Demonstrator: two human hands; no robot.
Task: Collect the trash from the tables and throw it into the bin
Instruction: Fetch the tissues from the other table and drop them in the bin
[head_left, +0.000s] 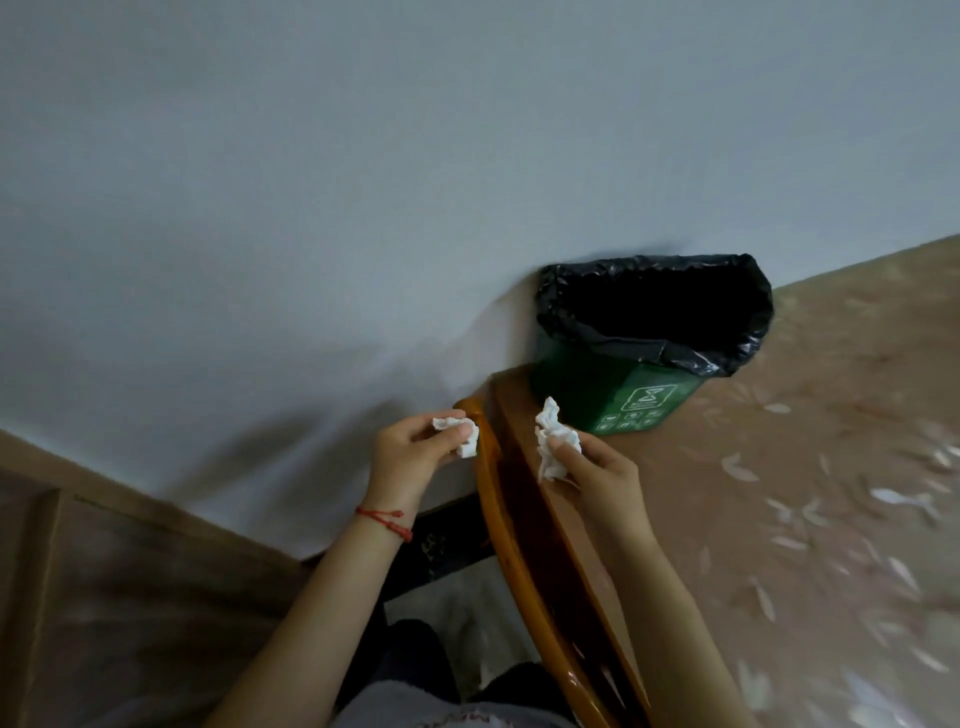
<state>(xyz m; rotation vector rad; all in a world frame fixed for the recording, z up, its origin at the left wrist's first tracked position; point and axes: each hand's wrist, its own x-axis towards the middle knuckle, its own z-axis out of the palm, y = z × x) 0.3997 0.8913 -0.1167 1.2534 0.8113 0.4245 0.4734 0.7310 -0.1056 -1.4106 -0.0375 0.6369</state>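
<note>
Nearest, the left hand (410, 449) pinches a crumpled white tissue (460, 434) between thumb and fingers, and the right hand (597, 467) pinches a second crumpled tissue (553, 441). Both are held above an orange-brown chair edge (519, 545). Beyond stands the green bin (623, 395) against the wall, lined with a black bag (582, 327); its inside is too dark to make out.

- The left hand (410, 447), a red string bracelet (387, 521) at its wrist, is pinching a crumpled white tissue (460, 434)
- The right hand (597, 470) is gripping a second crumpled tissue (553, 441)
- A green bin (623, 395) with a black liner (582, 325) is standing open against the wall (311, 182), just beyond an orange wooden chair rail (511, 525)
</note>
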